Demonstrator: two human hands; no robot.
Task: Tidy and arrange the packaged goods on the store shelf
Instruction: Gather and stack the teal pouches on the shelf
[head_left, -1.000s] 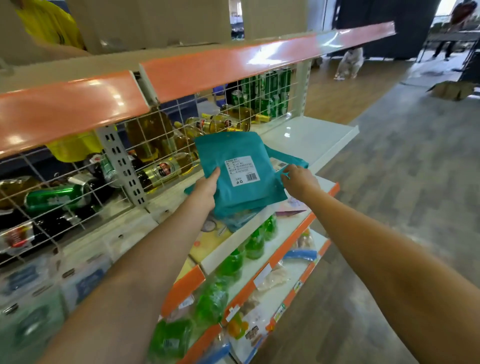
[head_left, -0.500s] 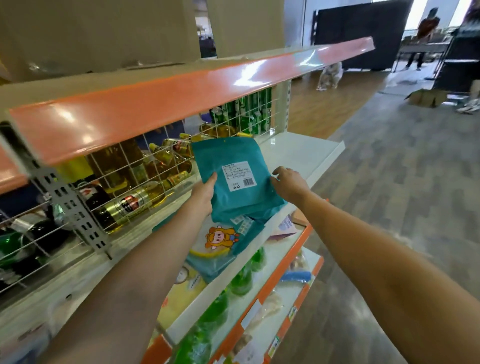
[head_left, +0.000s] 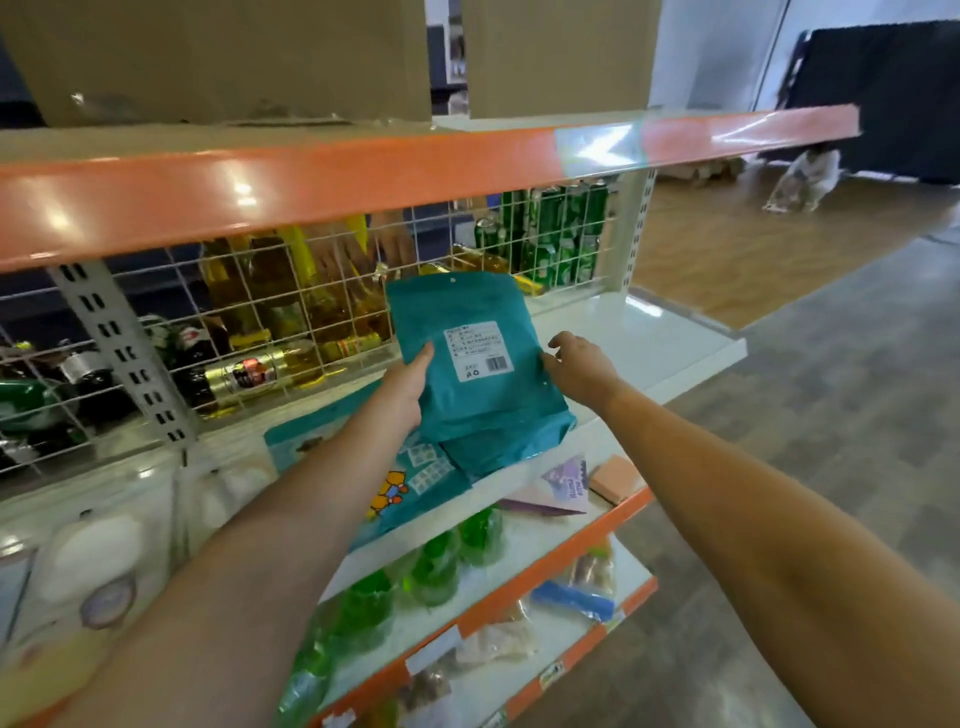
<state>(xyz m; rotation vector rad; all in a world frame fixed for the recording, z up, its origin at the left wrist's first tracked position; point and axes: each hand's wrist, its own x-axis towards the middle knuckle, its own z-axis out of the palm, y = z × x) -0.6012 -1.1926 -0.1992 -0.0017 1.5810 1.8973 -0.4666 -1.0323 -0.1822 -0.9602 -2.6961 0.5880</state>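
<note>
Pouch in teal, soft and flat, stands upright at the front of the white shelf, label side facing out, its base resting on a second teal pack that lies flat beneath it. Left hand holds its left edge, thumb on the face and the other fingers hidden behind, so how far they wrap I cannot tell. Right hand is at the right edge with loosely curled fingers, touching or just off the pouch; no firm pinch shows. Wire grid with bottles stacked behind it stands close behind the pouch. Judged risks: the pouch looks limp and narrow-footed, so released upright with nothing to lean on it would likely fold or tip forward off the shelf lip onto the lower shelves. Its seat on the flat pack is slick film on film, so a nudge may slide both outward. Cartoon-printed pack overhangs the same edge near the left forearm, and a careless withdrawal could drag it off. Leaning the pouch back against the grid seems safer.
</note>
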